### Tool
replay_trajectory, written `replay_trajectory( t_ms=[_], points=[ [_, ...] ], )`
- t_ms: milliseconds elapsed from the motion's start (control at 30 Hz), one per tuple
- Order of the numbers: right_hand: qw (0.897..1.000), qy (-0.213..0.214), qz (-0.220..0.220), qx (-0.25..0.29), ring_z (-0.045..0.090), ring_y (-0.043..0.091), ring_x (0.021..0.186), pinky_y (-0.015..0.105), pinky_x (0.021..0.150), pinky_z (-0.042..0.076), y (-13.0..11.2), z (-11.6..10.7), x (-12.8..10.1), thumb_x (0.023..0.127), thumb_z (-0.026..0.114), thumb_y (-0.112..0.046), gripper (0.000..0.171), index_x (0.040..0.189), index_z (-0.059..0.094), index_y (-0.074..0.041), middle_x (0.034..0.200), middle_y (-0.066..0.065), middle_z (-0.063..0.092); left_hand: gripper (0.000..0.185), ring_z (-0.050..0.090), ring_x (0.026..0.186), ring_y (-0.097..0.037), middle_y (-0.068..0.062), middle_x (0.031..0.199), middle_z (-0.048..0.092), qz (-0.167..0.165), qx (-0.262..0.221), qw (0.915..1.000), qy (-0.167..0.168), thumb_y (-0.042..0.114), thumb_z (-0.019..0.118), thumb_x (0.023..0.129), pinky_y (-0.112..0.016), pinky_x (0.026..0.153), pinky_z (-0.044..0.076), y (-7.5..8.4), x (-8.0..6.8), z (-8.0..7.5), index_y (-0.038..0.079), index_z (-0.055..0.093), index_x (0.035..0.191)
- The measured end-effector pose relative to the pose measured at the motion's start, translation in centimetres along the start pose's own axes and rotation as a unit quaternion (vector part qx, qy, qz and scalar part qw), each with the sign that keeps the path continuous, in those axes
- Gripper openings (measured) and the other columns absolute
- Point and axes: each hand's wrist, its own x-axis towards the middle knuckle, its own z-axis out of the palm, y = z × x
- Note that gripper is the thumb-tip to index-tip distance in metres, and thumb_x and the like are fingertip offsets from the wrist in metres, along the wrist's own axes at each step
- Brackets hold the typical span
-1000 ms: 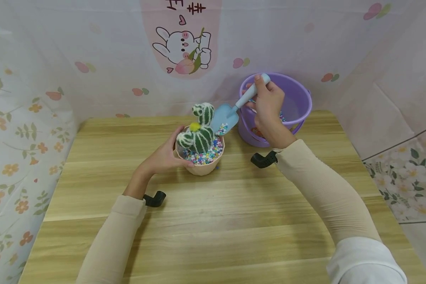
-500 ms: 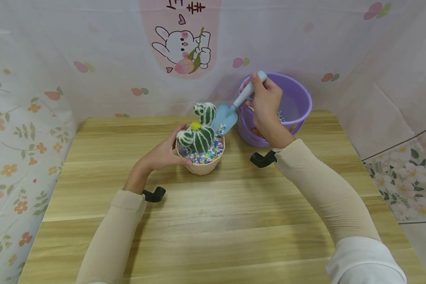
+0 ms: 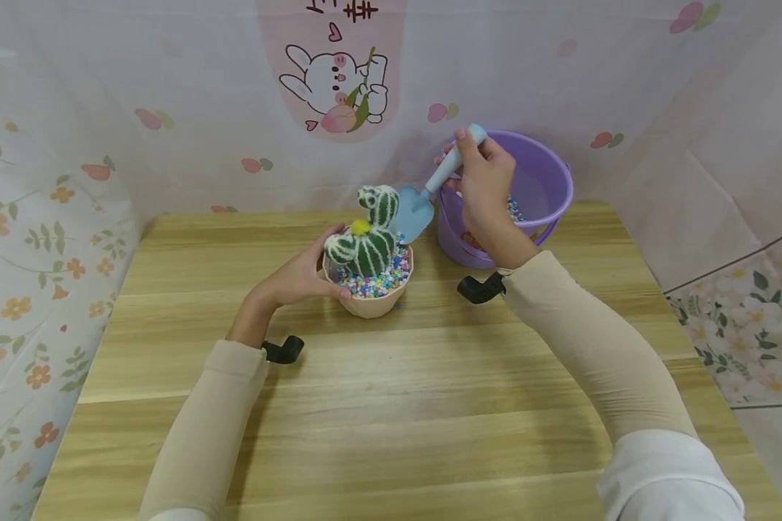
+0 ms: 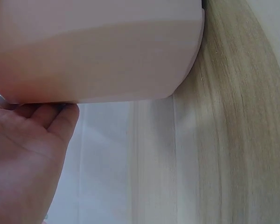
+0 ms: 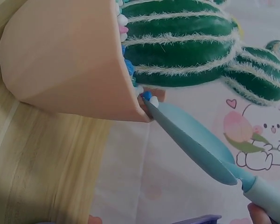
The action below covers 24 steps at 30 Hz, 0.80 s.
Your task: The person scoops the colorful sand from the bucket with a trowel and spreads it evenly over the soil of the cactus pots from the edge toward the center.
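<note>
Tipping trowel (image 3: 415, 208) steeper, pebbles emptied into pot (image 3: 370, 304).

My left hand (image 4: 23, 158) is cut off at the wrist view's 8 o'clock corner, its fingertips hidden behind the pot (image 4: 93, 46), whose top runs past 12 o'clock. My right hand (image 3: 485, 189) hides part of the bucket (image 3: 547, 181), and in its wrist view only a fingertip shows at 5 o'clock below the trowel (image 5: 196, 140).

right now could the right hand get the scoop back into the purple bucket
Probably yes. The right hand grips the scoop right beside the purple bucket, whose top is open, with nothing between them.
</note>
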Motion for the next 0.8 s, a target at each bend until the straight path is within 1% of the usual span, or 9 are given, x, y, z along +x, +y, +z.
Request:
replay_trajectory(
  t_ms=[33,100,167,333,467,633,800],
  points=[
    [1.0,0.001,0.0,-0.002,0.071,0.024,0.079,0.027,0.05,0.05,0.02,0.04,0.02,0.088,0.07,-0.033,0.027,0.096,0.069,-0.007,0.086,0.008,0.07,0.113,0.02,0.146,-0.024,-0.006,0.163,0.01,0.001,-0.003,1.0,-0.001,0.009,0.081,0.078,-0.046,0.117,0.022,-0.34,0.15,-0.07,0.013,0.001,0.157],
    [1.0,0.002,-0.001,-0.003,0.071,0.023,0.079,0.029,0.052,0.05,0.12,0.15,0.06,0.088,0.07,-0.033,0.027,0.096,0.069,-0.007,0.085,0.007,0.071,0.112,0.02,0.147,-0.024,-0.006,0.163,0.01,0.0,-0.011,0.9999,-0.002,0.005,0.08,0.078,-0.046,0.118,0.021,-0.28,0.19,-0.06,0.012,0.001,0.157],
    [1.0,0.002,-0.005,-0.004,0.071,0.023,0.079,0.03,0.053,0.051,0.18,0.28,0.08,0.088,0.07,-0.034,0.028,0.095,0.069,-0.007,0.084,0.006,0.071,0.113,0.019,0.147,-0.023,-0.005,0.163,0.009,0.004,-0.014,0.9999,-0.004,0.004,0.08,0.078,-0.046,0.118,0.021,-0.6,0.28,-0.11,0.014,0.001,0.157],
    [1.0,-0.005,-0.021,-0.011,0.071,0.023,0.08,0.031,0.058,0.055,0.2,0.57,-0.04,0.088,0.069,-0.035,0.029,0.095,0.069,-0.007,0.083,0.006,0.071,0.112,0.02,0.146,-0.02,-0.001,0.162,0.011,0.017,-0.016,0.9997,-0.006,0.007,0.081,0.078,-0.046,0.117,0.022,-0.96,0.3,-0.2,0.019,0.003,0.158],
    [1.0,-0.014,-0.023,-0.002,0.071,0.027,0.085,0.032,0.062,0.057,0.05,0.72,-0.21,0.087,0.07,-0.034,0.029,0.096,0.068,-0.006,0.085,0.008,0.07,0.111,0.022,0.145,-0.019,0.001,0.162,0.011,0.025,-0.02,0.9993,-0.016,0.01,0.082,0.078,-0.045,0.117,0.023,-0.94,0.44,-0.39,0.02,0.005,0.157],
    [0.999,-0.022,-0.029,0.012,0.071,0.029,0.085,0.033,0.063,0.058,-0.09,0.84,-0.34,0.088,0.07,-0.03,0.027,0.097,0.068,-0.005,0.087,0.011,0.069,0.112,0.024,0.145,-0.022,0.0,0.162,0.011,0.023,-0.027,0.9987,-0.037,0.013,0.083,0.077,-0.046,0.117,0.022,-0.73,0.65,-0.78,0.02,0.004,0.158],
    [0.999,-0.028,-0.03,0.02,0.071,0.026,0.082,0.033,0.063,0.059,-0.12,0.88,-0.33,0.088,0.071,-0.028,0.026,0.099,0.068,-0.004,0.088,0.013,0.069,0.114,0.02,0.147,-0.023,-0.001,0.162,0.009,0.018,-0.038,0.998,-0.048,0.014,0.082,0.077,-0.048,0.118,0.019,-0.66,0.77,-0.93,0.019,0.002,0.158]
  ],
)
